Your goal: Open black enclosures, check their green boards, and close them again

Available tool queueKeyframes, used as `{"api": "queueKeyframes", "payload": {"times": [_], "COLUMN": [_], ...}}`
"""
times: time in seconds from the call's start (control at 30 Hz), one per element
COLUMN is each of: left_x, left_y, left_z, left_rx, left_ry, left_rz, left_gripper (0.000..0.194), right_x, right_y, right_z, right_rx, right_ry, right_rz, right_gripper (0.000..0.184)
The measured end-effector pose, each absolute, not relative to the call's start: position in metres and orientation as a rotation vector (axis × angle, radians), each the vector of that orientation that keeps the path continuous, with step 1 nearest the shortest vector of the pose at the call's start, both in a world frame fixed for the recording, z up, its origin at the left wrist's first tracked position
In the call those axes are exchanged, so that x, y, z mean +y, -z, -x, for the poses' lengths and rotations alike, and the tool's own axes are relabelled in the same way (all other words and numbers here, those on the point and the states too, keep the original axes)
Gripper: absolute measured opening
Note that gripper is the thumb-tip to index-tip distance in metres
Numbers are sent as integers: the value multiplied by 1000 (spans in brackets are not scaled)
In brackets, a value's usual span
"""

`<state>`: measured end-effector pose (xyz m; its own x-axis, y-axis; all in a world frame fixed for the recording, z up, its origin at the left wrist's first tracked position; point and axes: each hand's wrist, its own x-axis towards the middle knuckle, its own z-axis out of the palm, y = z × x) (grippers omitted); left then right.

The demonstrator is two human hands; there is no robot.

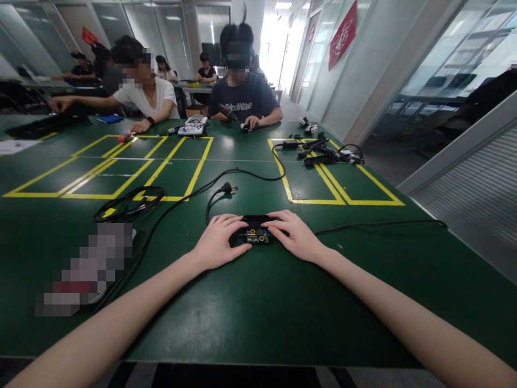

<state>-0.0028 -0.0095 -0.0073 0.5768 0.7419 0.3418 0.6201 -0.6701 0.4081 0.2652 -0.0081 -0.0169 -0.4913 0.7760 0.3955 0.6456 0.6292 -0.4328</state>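
Note:
Between my hands, an opened black power adapter case (255, 220) lies low over the green table, its inside facing up. A green circuit board (258, 237) with copper-coloured coils shows at its near side. My left hand (218, 242) grips the left end of the case, fingers along the far edge and thumb at the near edge. From the right, my right hand (298, 236) is closed on the other end, fingertips pressing at the case and board. The fingers hide both ends of the case.
Left of my hands are a black plug (226, 188), a coiled cable (133, 203) and a blurred-out object (95, 264). Another cable (383, 223) runs right. Tangled black parts (319, 151) lie farther back. Two people (244, 91) work across the table.

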Motion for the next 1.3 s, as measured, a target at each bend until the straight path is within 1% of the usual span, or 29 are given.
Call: {"api": "queueKeyframes", "payload": {"times": [0.2,0.3,0.47,0.53,0.6,0.67,0.83,1.0,1.07,1.17,1.3], "left_x": [-11,-12,-13,-13,-12,-12,-13,-13,-12,-13,-14], "left_y": [4,4,2,3,4,5,3,3,5,5,4], "left_z": [3,1,0,0,1,1,1,1,2,2,2], "left_rx": [1096,1092,1075,1077,1083,1086,1081,1061,1060,1040,1018], "left_ry": [-804,-843,-859,-847,-830,-817,-822,-826,-804,-806,-811], "left_rz": [-2542,-2512,-2461,-2458,-2461,-2463,-2456,-2460,-2465,-2455,-2433], "left_gripper": [40,46,74,82,86,85,76,58,54,64,81], "right_x": [-8,-7,-5,-5,-5,-4,-4,-8,-10,-10,-8], "right_y": [16,19,25,25,25,25,24,17,15,15,19], "right_z": [-262,-259,-255,-254,-254,-254,-253,-251,-250,-251,-253], "right_rx": [-2002,-1857,-1652,-1626,-1612,-1600,-1602,-1712,-1745,-1715,-1582], "right_ry": [-640,-783,-973,-990,-979,-983,-1037,-969,-933,-931,-1027], "right_rz": [1092,1081,1079,1073,1074,1100,1153,1086,1071,1092,1121], "right_gripper": [17,12,40,40,35,32,36,26,25,24,32]}}
